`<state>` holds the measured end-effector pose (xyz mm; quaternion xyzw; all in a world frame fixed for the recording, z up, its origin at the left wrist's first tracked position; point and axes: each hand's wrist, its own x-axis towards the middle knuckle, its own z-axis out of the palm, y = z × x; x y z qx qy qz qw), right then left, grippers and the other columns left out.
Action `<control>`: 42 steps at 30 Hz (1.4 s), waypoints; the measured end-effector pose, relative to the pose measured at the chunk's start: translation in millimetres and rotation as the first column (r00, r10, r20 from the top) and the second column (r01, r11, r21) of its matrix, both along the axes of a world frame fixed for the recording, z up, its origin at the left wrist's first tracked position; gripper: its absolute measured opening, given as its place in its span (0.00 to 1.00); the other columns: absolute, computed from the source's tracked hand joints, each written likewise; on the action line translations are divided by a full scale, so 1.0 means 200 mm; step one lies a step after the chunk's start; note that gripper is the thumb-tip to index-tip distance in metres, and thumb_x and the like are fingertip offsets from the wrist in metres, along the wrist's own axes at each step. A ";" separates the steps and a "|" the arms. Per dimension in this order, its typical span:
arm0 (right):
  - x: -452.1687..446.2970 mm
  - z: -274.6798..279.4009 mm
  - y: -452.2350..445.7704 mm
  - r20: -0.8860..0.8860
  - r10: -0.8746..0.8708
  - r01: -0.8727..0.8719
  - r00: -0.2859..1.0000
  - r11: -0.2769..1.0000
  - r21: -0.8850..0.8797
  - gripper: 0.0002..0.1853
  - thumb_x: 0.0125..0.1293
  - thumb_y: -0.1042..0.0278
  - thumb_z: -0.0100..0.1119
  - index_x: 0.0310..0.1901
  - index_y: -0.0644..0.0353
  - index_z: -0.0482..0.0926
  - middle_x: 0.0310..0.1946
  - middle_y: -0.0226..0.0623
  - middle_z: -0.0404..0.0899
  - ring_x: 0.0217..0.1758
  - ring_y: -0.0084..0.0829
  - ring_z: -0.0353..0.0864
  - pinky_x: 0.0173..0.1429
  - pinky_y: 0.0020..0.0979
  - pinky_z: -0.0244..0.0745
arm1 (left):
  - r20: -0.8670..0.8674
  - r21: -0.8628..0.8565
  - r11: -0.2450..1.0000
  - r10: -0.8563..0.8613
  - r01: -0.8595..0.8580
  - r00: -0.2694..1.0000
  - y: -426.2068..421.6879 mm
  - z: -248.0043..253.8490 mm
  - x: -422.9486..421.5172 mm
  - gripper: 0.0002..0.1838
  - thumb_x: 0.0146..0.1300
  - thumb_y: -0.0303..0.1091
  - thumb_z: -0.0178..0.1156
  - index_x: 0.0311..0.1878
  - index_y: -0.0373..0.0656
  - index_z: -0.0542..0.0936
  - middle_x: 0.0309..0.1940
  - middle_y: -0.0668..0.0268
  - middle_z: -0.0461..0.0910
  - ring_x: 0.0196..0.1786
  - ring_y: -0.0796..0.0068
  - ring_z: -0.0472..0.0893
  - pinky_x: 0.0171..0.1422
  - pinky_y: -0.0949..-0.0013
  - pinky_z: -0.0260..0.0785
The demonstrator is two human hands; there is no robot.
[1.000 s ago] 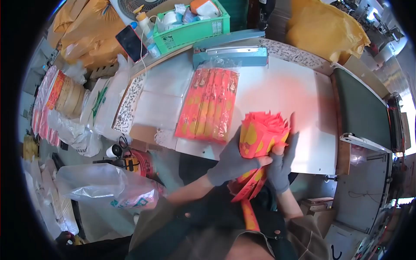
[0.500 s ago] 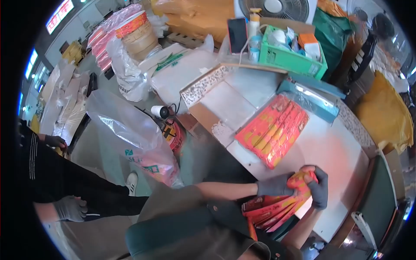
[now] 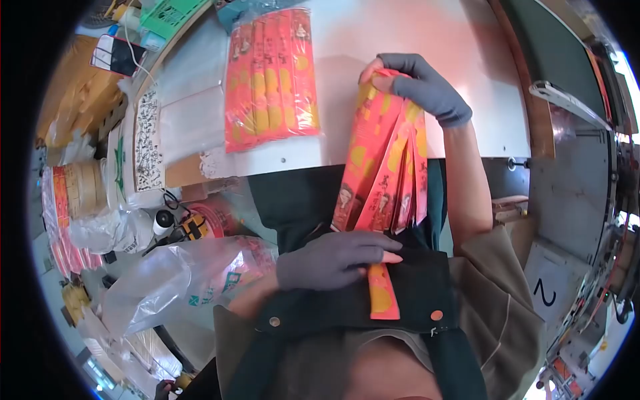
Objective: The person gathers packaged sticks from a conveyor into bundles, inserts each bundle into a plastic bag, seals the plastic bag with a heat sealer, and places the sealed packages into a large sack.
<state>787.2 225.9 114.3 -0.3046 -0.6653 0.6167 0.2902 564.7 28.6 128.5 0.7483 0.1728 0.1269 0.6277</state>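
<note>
My right hand (image 3: 420, 90), in a grey fingerless glove, grips the top end of a fanned bundle of long, narrow red-and-yellow printed packets (image 3: 373, 143). The bundle hangs down over the table's front edge, its lower ends spread apart. Below it, against my dark apron, my left hand (image 3: 333, 261) is closed around a single packet (image 3: 383, 297) of the same print. That packet's lower end sticks out beneath my fingers; the glove covers its middle. A clear plastic pack of the same packets (image 3: 270, 80) lies flat on the white table, left of the bundle.
The white table (image 3: 333, 40) has a cardboard edging (image 3: 148, 140) on its left. Beyond that are a green basket (image 3: 170, 20) and a phone (image 3: 117, 55). A large clear plastic bag (image 3: 167, 280) stands at my left, beside a red cable reel (image 3: 210, 223).
My view has turned and tipped down toward my apron. My hands, earlier together at one end of the bundle, are now apart, the left one lower with a single packet.
</note>
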 end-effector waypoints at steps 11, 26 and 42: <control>0.12 -0.05 -0.06 -0.054 -0.158 0.152 0.986 0.983 -0.106 0.13 0.65 0.60 0.56 0.41 0.63 0.79 0.35 0.30 0.81 0.40 0.21 0.78 0.50 0.24 0.72 | 0.278 -0.426 0.648 0.758 -0.631 0.590 0.13 0.21 -0.22 0.12 0.71 0.25 0.42 0.48 0.31 0.73 0.33 0.57 0.82 0.35 0.67 0.83 0.41 0.66 0.75; -0.32 0.09 0.05 0.001 0.213 -0.212 0.977 0.974 -0.075 0.09 0.60 0.69 0.57 0.36 0.66 0.78 0.36 0.33 0.79 0.42 0.21 0.74 0.52 0.26 0.67 | -0.091 0.046 0.541 0.839 -0.840 0.536 0.37 -0.17 -0.25 0.20 0.74 0.39 0.48 0.58 0.32 0.73 0.52 0.55 0.78 0.55 0.71 0.77 0.60 0.69 0.67; -0.33 0.08 0.05 0.005 0.132 -0.131 0.991 0.988 -0.085 0.06 0.59 0.74 0.54 0.36 0.66 0.78 0.36 0.33 0.79 0.42 0.21 0.74 0.50 0.24 0.67 | 0.100 -0.217 -0.175 0.975 -0.960 -0.200 0.82 -0.23 -1.41 0.14 0.70 0.44 0.53 0.35 0.44 0.77 0.25 0.77 0.71 0.29 0.81 0.71 0.35 0.74 0.66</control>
